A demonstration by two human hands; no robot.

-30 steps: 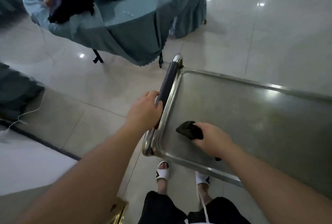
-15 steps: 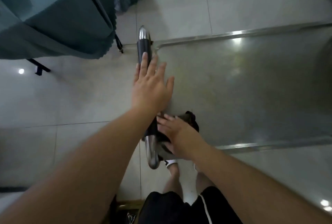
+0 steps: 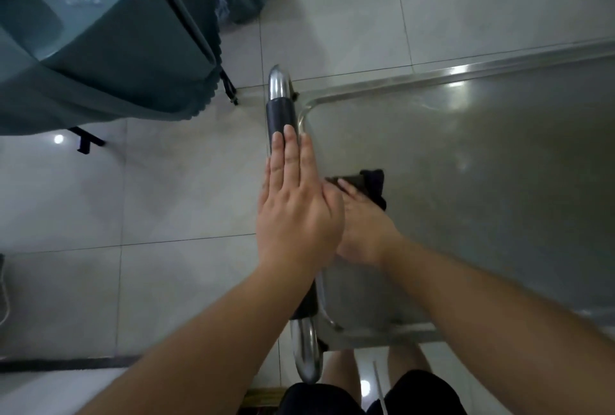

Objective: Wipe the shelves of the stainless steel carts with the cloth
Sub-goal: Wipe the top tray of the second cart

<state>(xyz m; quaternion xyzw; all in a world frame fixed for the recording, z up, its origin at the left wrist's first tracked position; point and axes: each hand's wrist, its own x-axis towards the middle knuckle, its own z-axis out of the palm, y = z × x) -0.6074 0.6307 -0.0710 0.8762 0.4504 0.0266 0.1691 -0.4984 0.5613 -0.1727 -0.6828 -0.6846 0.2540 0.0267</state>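
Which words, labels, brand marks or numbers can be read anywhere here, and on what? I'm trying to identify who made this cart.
None can be read.
cart shelf: bare steel, with glare only.
cart handle: plain black grip and chrome ends, no marking.
cloth under the right hand: dark, no tag visible.
tablecloth: plain teal, no print.
The left hand covers part of the handle, so anything beneath it is hidden.

One stainless steel cart (image 3: 482,161) fills the right half of the frame, showing one shelf and one black-sleeved handle (image 3: 281,115) along its left edge. Two hands meet at the centre, the left hand (image 3: 296,211) and the right hand (image 3: 362,234), with one dark cloth (image 3: 369,185) just above them. One table draped in teal cloth (image 3: 100,48) occupies the upper left, and two bare legs show at the bottom edge.
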